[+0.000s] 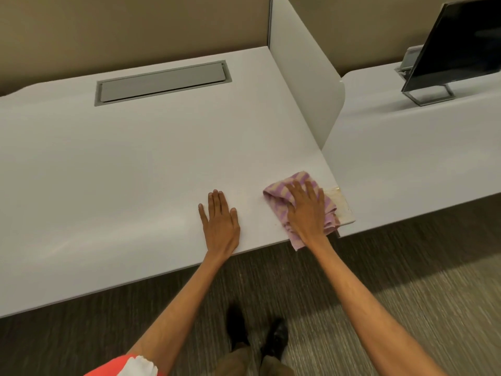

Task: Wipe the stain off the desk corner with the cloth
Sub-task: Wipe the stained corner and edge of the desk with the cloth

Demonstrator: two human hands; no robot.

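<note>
I saw the right hand (pixel 307 210) with its fingers (pixel 294 192) stretched out and lightly spread, pressed palm-down on the crumpled pink-and-tan striped cloth (pixel 279 210); nothing was gripped, the hand simply lay flat on the fabric. The fingertips pointed toward the far edge of the surface. The cloth sat at the near right corner of the white laminate desk (pixel 135 158), bunched under the palm, with one tail hanging over the near edge beside the wrist. Just to the right of the cloth, touching its edge, I could make out the brownish-yellow stain (pixel 342 203) running along the right edge of the surface to the corner itself.

The left hand (pixel 221 221) lay flat and empty on the bare surface, fingers (pixel 217 202) extended and close together, thumb out to the side, its heel close to the near edge. It was near the cloth but apart from it.

Further back, a long grey metal cable hatch (pixel 162 82) was set into the surface near the far edge. A white upright divider panel (pixel 303 85) stood along the right edge, and beyond it a black flat monitor (pixel 461 44) rested on the neighbouring desk.
</note>
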